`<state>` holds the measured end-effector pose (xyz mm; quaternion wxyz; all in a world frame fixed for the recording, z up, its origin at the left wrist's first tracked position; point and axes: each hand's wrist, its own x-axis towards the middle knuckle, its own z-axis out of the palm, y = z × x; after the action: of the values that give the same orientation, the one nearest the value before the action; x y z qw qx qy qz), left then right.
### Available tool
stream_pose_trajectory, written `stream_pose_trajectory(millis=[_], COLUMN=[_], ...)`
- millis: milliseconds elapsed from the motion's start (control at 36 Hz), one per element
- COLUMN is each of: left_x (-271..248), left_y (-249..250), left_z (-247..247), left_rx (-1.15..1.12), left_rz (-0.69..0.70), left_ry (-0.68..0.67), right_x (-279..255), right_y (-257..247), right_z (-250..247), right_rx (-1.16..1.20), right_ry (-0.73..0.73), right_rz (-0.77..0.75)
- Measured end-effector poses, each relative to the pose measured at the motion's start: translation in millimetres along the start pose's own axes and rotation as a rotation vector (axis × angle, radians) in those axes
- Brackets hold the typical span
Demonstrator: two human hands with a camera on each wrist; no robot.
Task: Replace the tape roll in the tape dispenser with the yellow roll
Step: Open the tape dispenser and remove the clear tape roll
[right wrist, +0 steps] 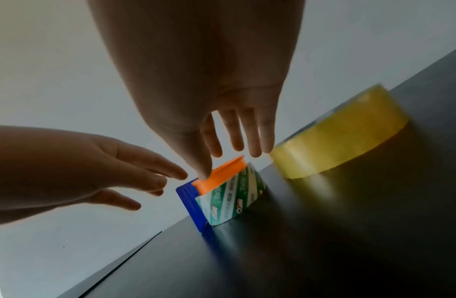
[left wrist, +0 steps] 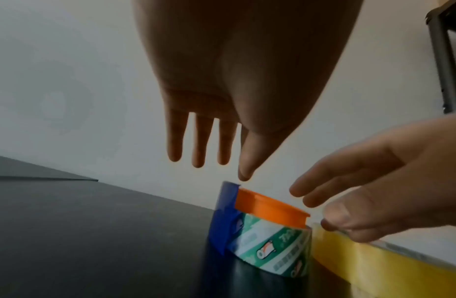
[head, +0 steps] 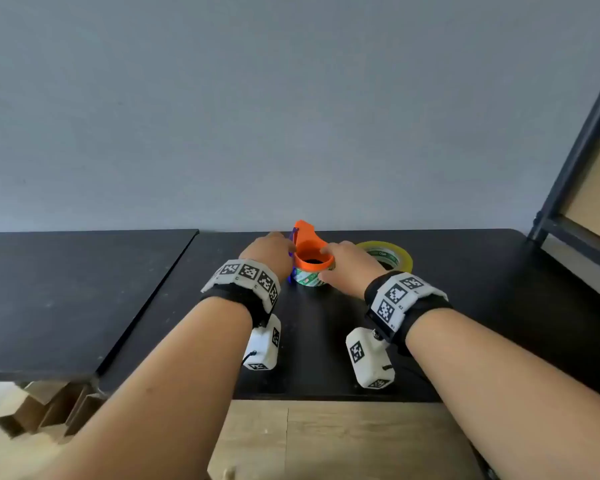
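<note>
An orange tape dispenser [head: 313, 255] with a blue blade piece [left wrist: 225, 213] stands on the black table [head: 326, 341], fitted into a green-and-white printed tape roll [left wrist: 270, 246]. The yellow roll [head: 392, 255] lies flat just right of it. My left hand [head: 272, 252] hovers at the dispenser's left side with its fingers straight, its thumb tip just above the blue piece. On the other side, my right hand [head: 343, 266] reaches in with spread fingers [right wrist: 255, 141] over the orange rim [right wrist: 222, 175]. Its thumb appears to touch that rim. Neither hand grips anything.
The grey wall [head: 291, 116] rises right behind the objects. A second black tabletop [head: 66, 299] adjoins on the left, with a seam between them. A dark metal shelf frame [head: 568, 174] stands at the right. Cardboard pieces [head: 39, 410] lie on the floor at lower left.
</note>
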<state>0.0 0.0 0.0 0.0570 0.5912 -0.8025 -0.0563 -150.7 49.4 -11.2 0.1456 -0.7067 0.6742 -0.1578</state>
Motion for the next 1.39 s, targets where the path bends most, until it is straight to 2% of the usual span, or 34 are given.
stream_pose_trajectory(millis=[28, 139, 361, 500, 583, 667, 833, 917, 1000, 1111, 1167, 1305, 1389], left_x=[2, 6, 2, -8, -17, -26, -41, -42, -44, -43, -45, -46, -47], left_y=[0, -6, -12, -10, -9, -10, -4, 3, 8, 11, 13, 14, 15], left_z=[1, 8, 15, 20, 21, 22, 20, 19, 20, 19, 17, 12, 7], left_rx=[0.005, -0.041, -0.071, -0.155, -0.231, -0.211, -0.083, -0.041, -0.049, -0.112, -0.149, -0.213, -0.276], left_rz=[-0.015, -0.027, -0.037, -0.091, -0.036, 0.055, 0.141, 0.121, 0.06, 0.046, 0.01, 0.02, -0.001], left_ry=[-0.041, -0.035, 0.054, 0.125, 0.169, 0.179, 0.175, 0.093, 0.041, 0.085, 0.049, 0.112, 0.093], right_x=[3, 10, 12, 0, -10, -18, -26, -28, -30, -30, -29, -29, -29], right_y=[0, 1, 0, -2, -1, 0, 3, 6, 7, 8, 7, 6, 4], right_z=[1, 7, 12, 15, 16, 17, 14, 12, 13, 18, 19, 12, 7], right_rx=[0.001, -0.024, -0.054, -0.056, -0.062, -0.057, 0.093, 0.067, 0.015, -0.033, -0.015, 0.152, 0.265], right_ry=[-0.007, -0.028, 0.008, 0.034, 0.043, 0.054, 0.154, 0.064, -0.013, -0.049, -0.056, 0.007, 0.059], right_rz=[0.002, -0.009, -0.021, -0.071, -0.109, -0.129, -0.052, 0.025, 0.052, 0.077, 0.08, 0.078, 0.065])
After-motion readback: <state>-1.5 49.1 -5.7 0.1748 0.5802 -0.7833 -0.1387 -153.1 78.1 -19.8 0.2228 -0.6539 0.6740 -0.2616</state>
